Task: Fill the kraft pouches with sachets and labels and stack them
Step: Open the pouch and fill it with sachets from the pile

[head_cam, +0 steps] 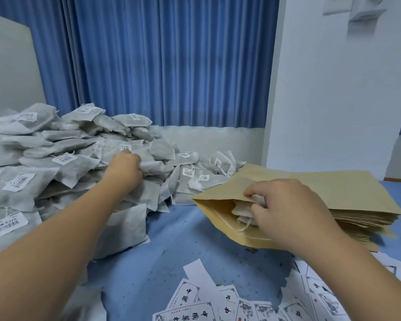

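A big heap of grey-white sachets (44, 158) with barcode stickers fills the left of the blue table. My left hand (125, 169) reaches into the heap and grips one sachet (154, 166) at its edge. An open kraft pouch (222, 216) lies on top of a stack of flat kraft pouches (333, 205) at the right. My right hand (280, 205) is at the pouch's mouth, its fingers curled round sachets (242, 210) that sit partly inside. Printed paper labels (206, 304) lie scattered at the near edge.
A blue curtain (160, 61) hangs behind the table, with a white wall (333, 89) to the right. A grey board (7, 66) stands at the back left. Bare blue table surface (171, 239) lies between the heap, the pouch and the labels.
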`<state>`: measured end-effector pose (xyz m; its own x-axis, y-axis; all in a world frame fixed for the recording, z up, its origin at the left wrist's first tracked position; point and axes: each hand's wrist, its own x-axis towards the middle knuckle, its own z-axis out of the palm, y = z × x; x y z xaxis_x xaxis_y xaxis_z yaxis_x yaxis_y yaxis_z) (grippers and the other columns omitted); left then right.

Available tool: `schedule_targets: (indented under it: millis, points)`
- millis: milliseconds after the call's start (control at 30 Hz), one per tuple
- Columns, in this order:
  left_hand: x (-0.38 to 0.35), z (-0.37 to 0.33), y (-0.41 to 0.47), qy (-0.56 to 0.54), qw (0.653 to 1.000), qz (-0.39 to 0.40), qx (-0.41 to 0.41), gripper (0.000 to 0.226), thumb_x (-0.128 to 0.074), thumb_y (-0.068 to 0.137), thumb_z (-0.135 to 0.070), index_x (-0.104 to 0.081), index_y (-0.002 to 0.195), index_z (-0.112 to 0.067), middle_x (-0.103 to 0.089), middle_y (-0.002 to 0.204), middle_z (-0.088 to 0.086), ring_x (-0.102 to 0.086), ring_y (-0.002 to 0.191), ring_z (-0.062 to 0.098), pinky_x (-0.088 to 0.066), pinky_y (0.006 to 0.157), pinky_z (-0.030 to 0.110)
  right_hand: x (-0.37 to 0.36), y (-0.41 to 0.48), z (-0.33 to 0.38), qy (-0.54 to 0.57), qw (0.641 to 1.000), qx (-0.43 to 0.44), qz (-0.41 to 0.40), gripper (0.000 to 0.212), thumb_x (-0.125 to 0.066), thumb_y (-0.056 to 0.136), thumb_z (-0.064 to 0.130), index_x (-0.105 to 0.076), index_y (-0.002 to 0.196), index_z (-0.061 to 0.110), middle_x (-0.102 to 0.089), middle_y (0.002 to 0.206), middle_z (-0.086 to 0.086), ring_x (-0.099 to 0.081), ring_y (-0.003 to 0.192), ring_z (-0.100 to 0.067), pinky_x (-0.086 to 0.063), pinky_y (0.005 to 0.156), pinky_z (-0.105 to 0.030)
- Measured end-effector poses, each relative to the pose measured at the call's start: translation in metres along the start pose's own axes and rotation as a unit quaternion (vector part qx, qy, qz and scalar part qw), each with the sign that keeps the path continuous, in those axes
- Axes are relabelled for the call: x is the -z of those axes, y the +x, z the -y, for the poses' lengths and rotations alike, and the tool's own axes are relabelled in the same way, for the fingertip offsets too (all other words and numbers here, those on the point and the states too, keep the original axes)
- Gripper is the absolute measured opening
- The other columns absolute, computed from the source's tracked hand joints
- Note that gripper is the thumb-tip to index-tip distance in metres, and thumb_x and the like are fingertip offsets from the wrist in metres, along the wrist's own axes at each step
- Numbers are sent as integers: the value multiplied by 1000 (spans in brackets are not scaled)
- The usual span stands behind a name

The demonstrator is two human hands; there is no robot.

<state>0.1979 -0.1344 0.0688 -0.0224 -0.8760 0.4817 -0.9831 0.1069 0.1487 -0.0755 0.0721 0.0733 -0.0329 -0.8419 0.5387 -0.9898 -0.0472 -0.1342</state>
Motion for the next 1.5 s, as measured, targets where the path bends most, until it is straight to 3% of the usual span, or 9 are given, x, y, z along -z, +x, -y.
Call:
schedule_targets:
  millis: [100, 300, 500, 667, 833, 1133, 1233, 1333, 1500]
  points:
    - [0, 9, -1, -55, 997, -2, 47, 18, -51, 87, -8, -65, 98, -6, -49, 114, 20, -50, 106, 36, -45, 91, 42, 2, 0, 0, 6, 1000, -2, 3, 26, -52, 80, 26, -66, 99, 36, -65, 92, 10, -59, 84, -20, -48, 66, -27]
    - [-6, 15, 1, -197, 974, -10, 114, 14, -55, 89, -8, -68, 91, -3, -58, 78, 10, -49, 78, 27, -33, 59, 31, 1, 1, -1, 13, 1000, 7, 0, 28, -52, 82, 26, -66, 103, 38, -66, 94, 10, -59, 87, -20, -48, 68, -27]
    - [-10, 13, 2, -225, 960, 4, 169, 18, -72, 79, -18, -63, 65, -10, -57, 66, 8, -50, 69, 25, -33, 51, 28, -1, 1, -3, 13, 1000, 11, 4, 29, -52, 82, 27, -65, 104, 40, -65, 94, 12, -58, 85, -18, -45, 64, -26]
    - [4, -1, -12, -203, 969, -125, 68, 22, -64, 80, -13, -60, 64, 2, -53, 72, 12, -51, 70, 28, -34, 57, 32, 0, 2, -5, 12, 1000, 8, -3, 29, -52, 81, 27, -66, 103, 39, -66, 93, 12, -59, 85, -18, -47, 65, -26]
    - [24, -28, -67, -341, 919, -196, 19, 29, -75, 74, -15, -52, 61, -27, -46, 80, -6, -46, 76, 3, -29, 62, 17, 5, 2, -8, 26, 1000, -1, 3, 34, -51, 83, 26, -65, 107, 44, -52, 76, 16, -50, 77, -13, -35, 54, -20]
    - [29, -61, -142, -472, 860, -193, -13, 52, -76, 67, -12, -44, 100, -36, -51, 95, -15, -53, 77, -10, -37, 63, 3, 2, 5, -12, 29, 999, -19, 16, 36, -51, 80, 23, -65, 108, 42, -61, 87, 14, -50, 79, -15, -35, 57, -24]
    - [30, -68, -151, -432, 888, -147, -52, 61, -74, 67, -22, -51, 123, -34, -52, 100, -10, -49, 85, -3, -36, 76, 5, 1, 5, -13, 22, 999, -23, 16, 36, -52, 80, 23, -66, 107, 42, -59, 85, 12, -49, 76, -16, -36, 58, -25]
    - [30, -72, -156, -414, 897, -131, -85, 36, -72, 71, -17, -60, 92, -44, -49, 92, -8, -47, 82, -11, -34, 70, 1, 0, 6, -15, 19, 999, -24, 14, 34, -52, 80, 22, -66, 104, 42, -51, 78, 13, -48, 74, -16, -34, 54, -24]
    - [16, -69, -154, -373, 922, -81, -69, 23, -62, 82, -13, -56, 95, -31, -54, 84, -13, -54, 75, -7, -43, 64, 12, -1, 7, -19, 33, 999, -23, 30, 33, -51, 80, 22, -66, 101, 42, -50, 71, 17, -48, 70, -10, -32, 52, -21]
